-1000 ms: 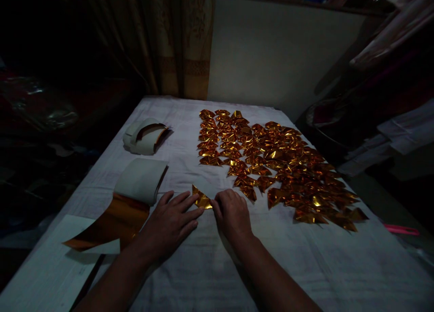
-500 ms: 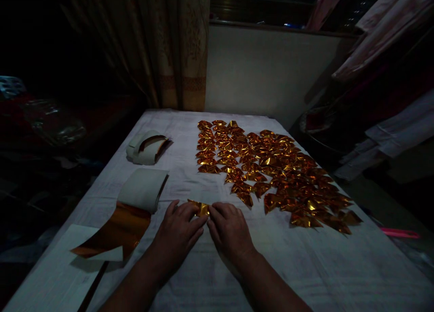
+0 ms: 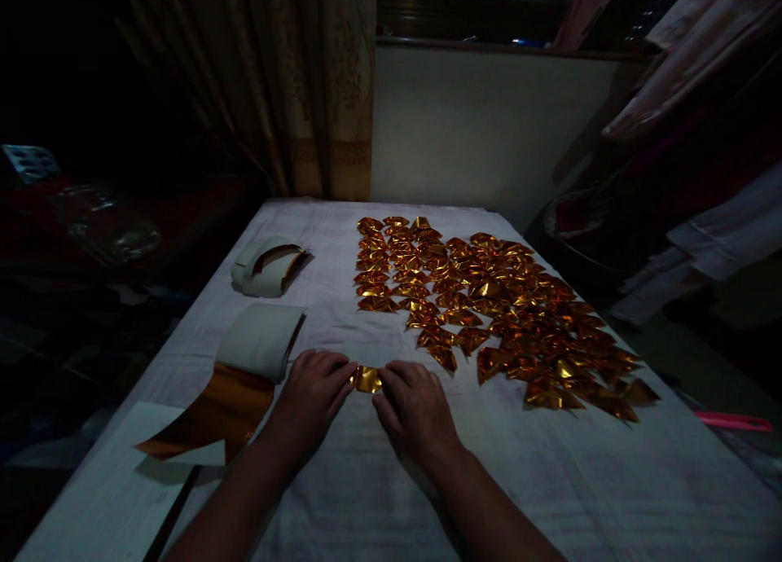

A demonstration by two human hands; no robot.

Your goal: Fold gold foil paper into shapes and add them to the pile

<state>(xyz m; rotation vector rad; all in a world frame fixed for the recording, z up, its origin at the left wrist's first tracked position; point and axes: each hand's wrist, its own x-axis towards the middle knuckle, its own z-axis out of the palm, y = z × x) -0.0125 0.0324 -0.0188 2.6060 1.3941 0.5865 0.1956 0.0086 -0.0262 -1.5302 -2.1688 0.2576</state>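
Observation:
A small piece of gold foil paper (image 3: pixel 366 379) lies on the white cloth-covered table (image 3: pixel 550 480) between my two hands. My left hand (image 3: pixel 314 395) presses its left end with the fingertips. My right hand (image 3: pixel 414 407) pinches its right end. Beyond my right hand spreads a large patch of several folded gold foil pieces (image 3: pixel 489 301), laid in rows. Left of my left hand lies a stack of gold foil sheets (image 3: pixel 253 350) with white backs, its lowest sheet (image 3: pixel 208 415) gold side up.
A second curled bundle of white-backed foil (image 3: pixel 267 265) sits at the far left of the table. A curtain (image 3: pixel 305 81) and a pale wall stand behind. Hanging clothes (image 3: pixel 690 138) crowd the right side. A pink object (image 3: pixel 733 421) lies off the table's right edge.
The gold piece went from a flat open triangle to a smaller folded shape, and both hands closed in on it. The view tilted slightly.

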